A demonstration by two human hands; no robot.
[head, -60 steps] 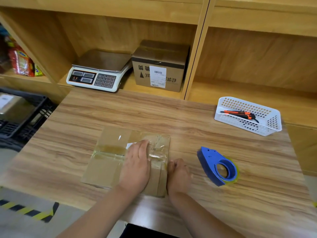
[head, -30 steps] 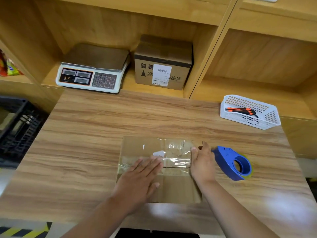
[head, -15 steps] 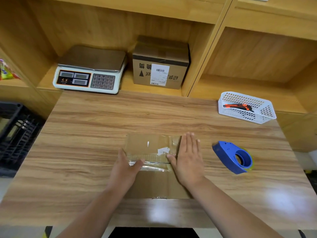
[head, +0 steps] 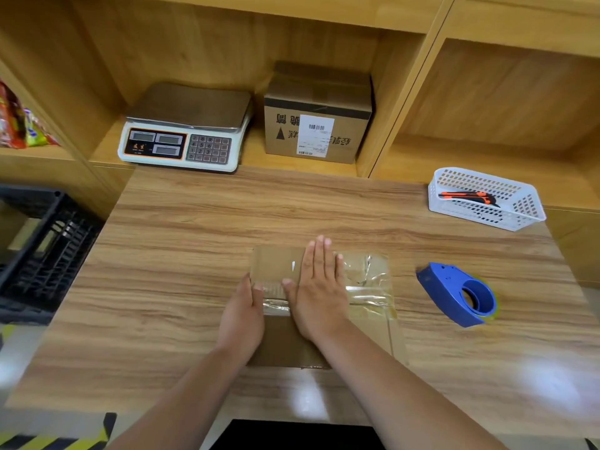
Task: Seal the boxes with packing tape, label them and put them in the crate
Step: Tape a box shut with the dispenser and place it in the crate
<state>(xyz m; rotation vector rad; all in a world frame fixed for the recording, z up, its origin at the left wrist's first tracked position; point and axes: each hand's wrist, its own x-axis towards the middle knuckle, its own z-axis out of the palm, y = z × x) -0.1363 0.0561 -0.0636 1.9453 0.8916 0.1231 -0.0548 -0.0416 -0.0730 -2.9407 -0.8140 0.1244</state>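
We are pressing our right hand (head: 319,293) flat, fingers together and extended, on top of the flat cardboard box (head: 367,323), gripping nothing, while our left hand (head: 242,315) is cupping the box's left edge, thumb lying on the clear packing tape (head: 370,292) crossing it. The box is lying in the middle of the wooden table (head: 194,254). The blue tape dispenser (head: 454,297) is sitting apart to its right, the black crate (head: 42,251) standing off the table's left side. A white basket (head: 487,198) is holding an orange utility knife (head: 467,197).
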